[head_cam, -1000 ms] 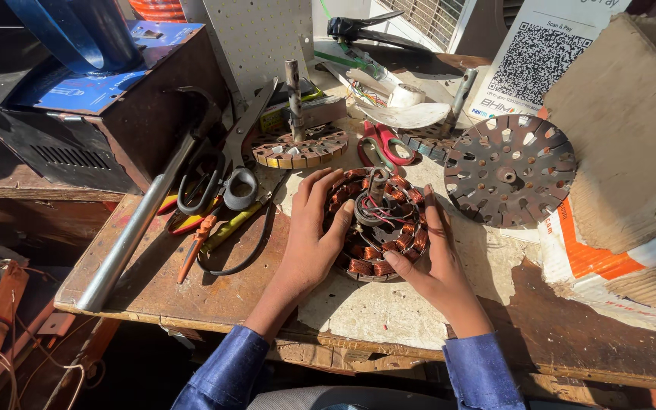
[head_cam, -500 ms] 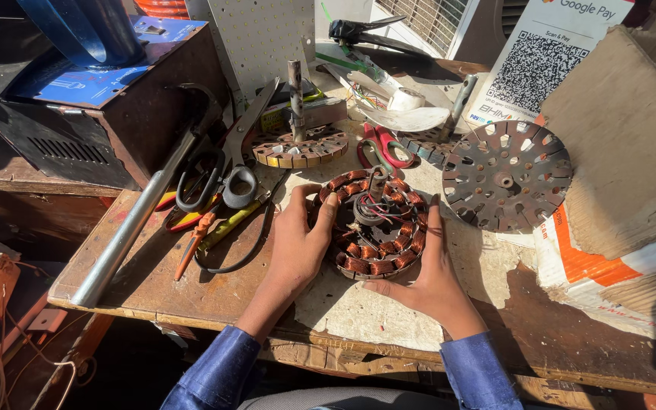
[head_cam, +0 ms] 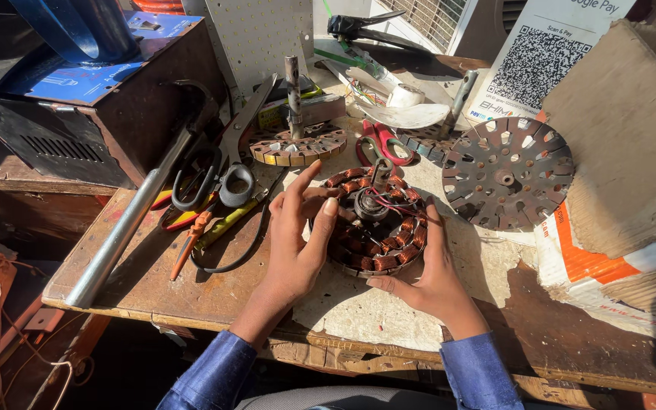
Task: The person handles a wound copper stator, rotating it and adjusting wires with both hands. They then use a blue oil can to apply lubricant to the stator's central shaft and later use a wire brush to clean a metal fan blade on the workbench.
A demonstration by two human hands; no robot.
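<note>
A round fan stator (head_cam: 377,239) with copper-coloured windings and red wires at its hub lies on the worn wooden bench (head_cam: 191,292). My left hand (head_cam: 298,235) rests on its left rim, fingers spread over the coils. Along the stator's right and lower edge curves my right hand (head_cam: 427,277), cupping it. Both sleeves are blue. A short shaft stands up from the stator's centre.
A perforated metal disc (head_cam: 506,173) lies to the right, beside a cardboard box (head_cam: 624,152). Behind are a second rotor with a shaft (head_cam: 294,140), red-handled scissors (head_cam: 377,148), large shears (head_cam: 222,163), pliers (head_cam: 191,231), a metal pipe (head_cam: 127,228) and a dark metal box (head_cam: 108,99).
Both hands have shifted around the stator; the left hand's fingers now lie over its top left, and the right hand has slid lower along its right rim.
</note>
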